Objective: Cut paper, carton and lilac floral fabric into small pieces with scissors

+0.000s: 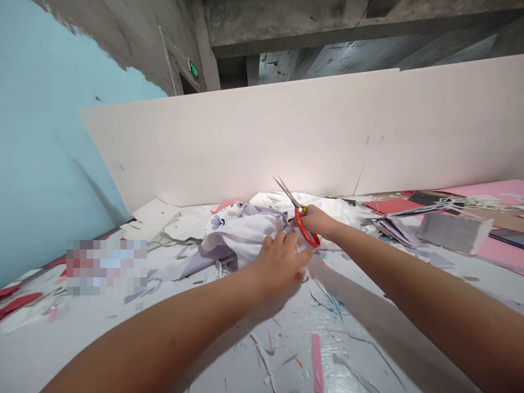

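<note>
Scissors with red handles [308, 232] are in my right hand [318, 221], their metal blades slightly parted and pointing up and to the left. Below them, my left hand [282, 255] curls its fingers over a bunched white cloth [241, 240] and grips it. The cloth is crumpled, with a blue flower print near its left end. More white fabric [311, 202] lies behind the right hand. The palm side of my left hand and part of the right fingers are hidden.
Paper scraps and a pink strip [316, 363] litter the white table. A small grey-white box [454, 232], red card [393, 205], pale cord [483, 202] and a dark phone-like object [507, 238] lie at right. A tall white board [245, 147] stands behind; a blue wall [45, 153] is left.
</note>
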Motion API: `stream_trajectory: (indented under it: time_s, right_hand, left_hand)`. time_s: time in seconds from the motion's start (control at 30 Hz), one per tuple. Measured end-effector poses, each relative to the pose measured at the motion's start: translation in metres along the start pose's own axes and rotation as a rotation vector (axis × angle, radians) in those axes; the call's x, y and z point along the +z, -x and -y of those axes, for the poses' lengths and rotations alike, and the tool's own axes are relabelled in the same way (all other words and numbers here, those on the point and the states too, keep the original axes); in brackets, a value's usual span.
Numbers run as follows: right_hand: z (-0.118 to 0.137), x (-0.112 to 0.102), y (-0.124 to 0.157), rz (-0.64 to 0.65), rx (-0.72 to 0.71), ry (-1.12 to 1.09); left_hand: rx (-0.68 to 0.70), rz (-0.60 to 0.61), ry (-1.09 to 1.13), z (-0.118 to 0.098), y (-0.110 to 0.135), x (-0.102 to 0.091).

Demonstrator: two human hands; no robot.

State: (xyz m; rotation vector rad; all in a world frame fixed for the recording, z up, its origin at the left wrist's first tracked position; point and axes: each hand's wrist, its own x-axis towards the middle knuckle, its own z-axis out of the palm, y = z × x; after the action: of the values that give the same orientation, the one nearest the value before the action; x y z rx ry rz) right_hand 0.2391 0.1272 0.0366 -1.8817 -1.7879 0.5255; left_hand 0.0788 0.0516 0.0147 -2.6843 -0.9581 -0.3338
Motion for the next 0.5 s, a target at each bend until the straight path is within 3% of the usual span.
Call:
stream_trajectory:
  time_s: [0.07, 0.13, 0.3, 0.4, 0.5]
  right_hand:
    - [0.007, 0.001, -0.008, 0.008, -0.016, 0.089]
    - [0.013, 0.005, -0.014, -0.011, -0.036, 0.182]
    - [0.02, 0.021, -0.018, -0.056, -0.109, 0.348]
    - [0.02, 0.025, -0.02, -0.063, -0.065, 0.39]
    - [0.019, 0.023, -0.025, -0.057, 0.022, 0.397]
  left_hand:
    - [-0.104, 0.09, -0.023, 0.005, -0.008, -0.002]
    - [-0.105, 0.162, -0.002, 0.007, -0.013, -0.005]
    - [0.119, 0.181, 0.042, -0.006, 0.0, -0.008]
    - [0.23, 0.186, 0.182, -0.014, 0.013, -0.013]
    - [0.237, 0.217, 0.296, -0.012, 0.024, -0.025]
